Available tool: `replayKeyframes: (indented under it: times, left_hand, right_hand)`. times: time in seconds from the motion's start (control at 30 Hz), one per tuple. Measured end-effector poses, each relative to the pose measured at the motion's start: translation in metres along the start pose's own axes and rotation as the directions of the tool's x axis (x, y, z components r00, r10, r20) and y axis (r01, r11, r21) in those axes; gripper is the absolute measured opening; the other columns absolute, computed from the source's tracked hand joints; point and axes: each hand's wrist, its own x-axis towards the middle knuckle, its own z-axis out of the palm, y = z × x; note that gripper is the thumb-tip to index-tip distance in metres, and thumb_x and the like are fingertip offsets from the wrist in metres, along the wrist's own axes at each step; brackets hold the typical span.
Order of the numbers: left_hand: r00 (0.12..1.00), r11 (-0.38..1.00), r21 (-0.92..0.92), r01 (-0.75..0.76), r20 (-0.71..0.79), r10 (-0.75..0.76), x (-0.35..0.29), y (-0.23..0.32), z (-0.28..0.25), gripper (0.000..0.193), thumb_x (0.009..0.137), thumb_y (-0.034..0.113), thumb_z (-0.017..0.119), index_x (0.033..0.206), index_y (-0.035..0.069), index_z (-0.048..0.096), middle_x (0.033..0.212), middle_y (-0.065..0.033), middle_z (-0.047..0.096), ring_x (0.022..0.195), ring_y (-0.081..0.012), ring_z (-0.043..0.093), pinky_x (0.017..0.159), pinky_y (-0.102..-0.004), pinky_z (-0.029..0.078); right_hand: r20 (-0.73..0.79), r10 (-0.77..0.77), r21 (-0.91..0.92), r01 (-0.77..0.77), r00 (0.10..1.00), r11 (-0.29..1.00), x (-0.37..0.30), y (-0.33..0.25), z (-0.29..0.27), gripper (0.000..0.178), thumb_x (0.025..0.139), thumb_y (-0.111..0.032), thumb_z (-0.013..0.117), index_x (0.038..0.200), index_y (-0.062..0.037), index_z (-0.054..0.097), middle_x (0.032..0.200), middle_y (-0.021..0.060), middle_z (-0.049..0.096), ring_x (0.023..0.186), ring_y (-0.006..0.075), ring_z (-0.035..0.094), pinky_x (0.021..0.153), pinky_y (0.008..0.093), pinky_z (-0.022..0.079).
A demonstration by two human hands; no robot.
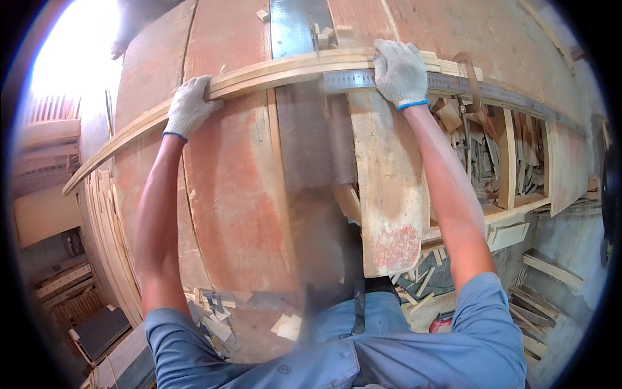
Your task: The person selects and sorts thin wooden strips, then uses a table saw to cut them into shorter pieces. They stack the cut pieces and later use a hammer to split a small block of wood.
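Several long, pale wooden strips lie side by side across the wooden bench, running past its left edge. My left hand, in a white knitted glove, is closed round them on the left. Gloved likewise, with a blue cuff, my right hand grips them further right, its fingers over their far edge and the palm hidden. Just on the near side of the strips, a metal ruler with a printed scale passes beneath my right hand and runs on to the right. A curved, rusty brown piece hooks over the ruler's rail.
A metal strip is set into the bench, with small wood offcuts beside it. A narrow board juts toward me. Scrap wood fills the open frame at right. Long slats stand at left. A blur covers the middle.
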Motion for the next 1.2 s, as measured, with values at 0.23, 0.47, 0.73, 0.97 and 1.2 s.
replayKeyframes:
  times: [0.23,0.47,0.73,0.97,1.2]
  left_hand:
    - [1.0,1.0,0.006,-0.013,0.0,0.013,-0.001,0.006,-0.004,0.06,0.082,0.037,0.084,0.13,0.008,0.066,0.12,-0.0207,0.071,0.117,-0.0417,0.064,0.104,-0.0499,0.049]
    - [0.999,1.0,0.001,0.03,-0.017,-0.03,0.007,0.005,0.004,0.058,0.082,0.037,0.084,0.128,0.007,0.067,0.121,-0.021,0.07,0.119,-0.0417,0.063,0.102,-0.0499,0.05]
    - [0.994,0.996,-0.086,0.02,-0.109,-0.029,-0.03,0.0,-0.041,0.065,0.079,0.027,0.089,0.135,0.006,0.063,0.125,-0.0175,0.068,0.122,-0.0373,0.062,0.106,-0.0463,0.05]
    - [0.997,0.986,-0.152,-0.073,0.003,0.074,-0.128,0.017,-0.059,0.081,0.065,0.006,0.094,0.138,0.009,0.06,0.13,-0.0138,0.064,0.124,-0.0355,0.061,0.117,-0.0482,0.045]
    - [0.97,0.973,-0.051,-0.226,0.079,0.23,-0.18,-0.001,-0.027,0.078,0.061,0.004,0.088,0.133,0.012,0.06,0.13,-0.0126,0.063,0.134,-0.0343,0.055,0.13,-0.0569,0.028]
  right_hand:
    - [0.046,0.028,-0.012,-0.028,0.999,1.0,0.0,0.002,0.002,0.022,0.094,-0.026,0.066,0.11,-0.0127,0.072,0.104,0.0083,0.076,0.102,0.0282,0.069,0.098,0.0441,0.048]
    - [0.083,0.017,-0.056,-0.012,0.996,0.998,0.004,0.014,0.014,0.023,0.096,-0.031,0.062,0.108,-0.0136,0.072,0.104,0.0095,0.076,0.101,0.0306,0.07,0.096,0.0454,0.049]
    - [0.34,0.135,0.165,-0.2,0.931,0.966,0.033,0.036,0.005,0.039,0.1,-0.041,0.054,0.097,-0.0089,0.077,0.1,0.017,0.077,0.103,0.0393,0.071,0.095,0.0522,0.052]
    - [0.462,0.296,-0.089,-0.288,0.836,0.953,0.036,0.041,0.001,0.053,0.102,-0.051,0.05,0.097,-0.0079,0.08,0.103,0.0214,0.077,0.104,0.0409,0.073,0.096,0.0529,0.054]
    - [0.413,0.298,-0.13,-0.269,0.861,0.954,0.039,0.015,-0.005,0.054,0.101,-0.052,0.055,0.093,-0.0044,0.078,0.099,0.0237,0.076,0.099,0.0447,0.072,0.092,0.0539,0.054]
